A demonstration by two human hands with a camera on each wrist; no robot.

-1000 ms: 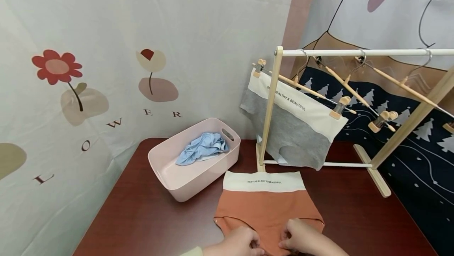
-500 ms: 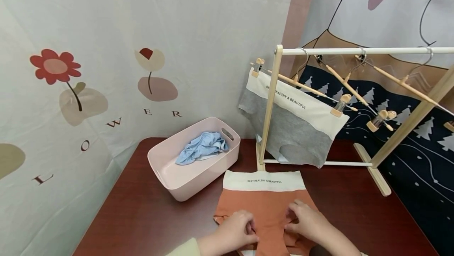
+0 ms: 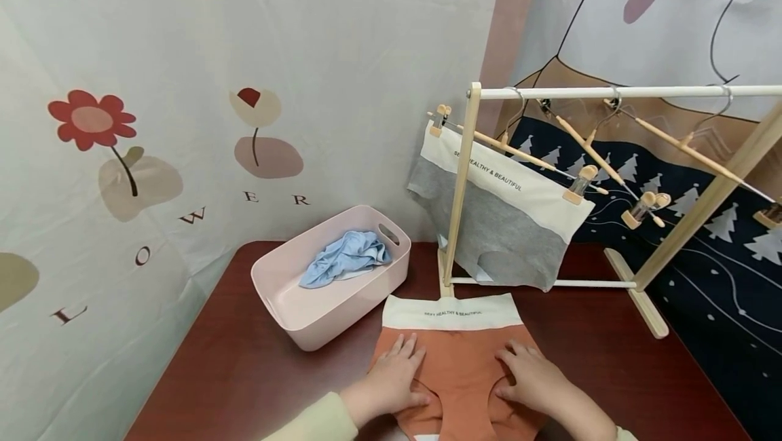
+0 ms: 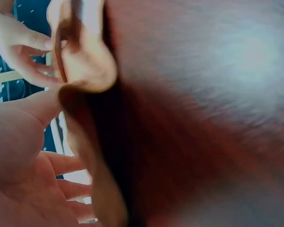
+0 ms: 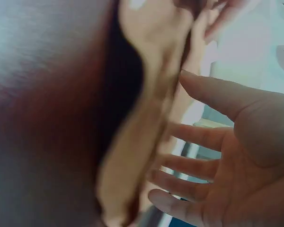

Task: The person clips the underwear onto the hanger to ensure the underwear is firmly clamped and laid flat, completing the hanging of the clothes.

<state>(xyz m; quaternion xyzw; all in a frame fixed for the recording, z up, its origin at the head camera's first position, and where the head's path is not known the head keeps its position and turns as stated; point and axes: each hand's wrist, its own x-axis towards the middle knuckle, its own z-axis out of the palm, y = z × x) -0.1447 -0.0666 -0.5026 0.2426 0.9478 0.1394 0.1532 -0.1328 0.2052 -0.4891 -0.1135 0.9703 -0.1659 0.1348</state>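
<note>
Orange underpants (image 3: 458, 359) with a white waistband lie on the table, waistband toward the rack. My left hand (image 3: 394, 374) rests on their left side with the fingers spread; in the left wrist view the left hand (image 4: 33, 161) lies against the cloth. On the other side my right hand (image 3: 530, 378) touches the fabric near the leg opening, fingers extended. In the right wrist view the right hand (image 5: 227, 151) shows its fingers apart, against the cloth. The lower end of the underpants runs out of the head view.
A pink basket (image 3: 332, 319) holding a crumpled blue cloth (image 3: 348, 258) stands at the back left. Behind the underpants is a wooden rack (image 3: 461, 190), where grey underpants (image 3: 513, 244) hang from a clip hanger (image 3: 519, 152). More clip hangers (image 3: 589, 146) hang further right.
Both hands have moved up the underpants from the crotch end, and their pinched fingers have spread out. The folded leg edges now show more. The basket and the rack stay put.
</note>
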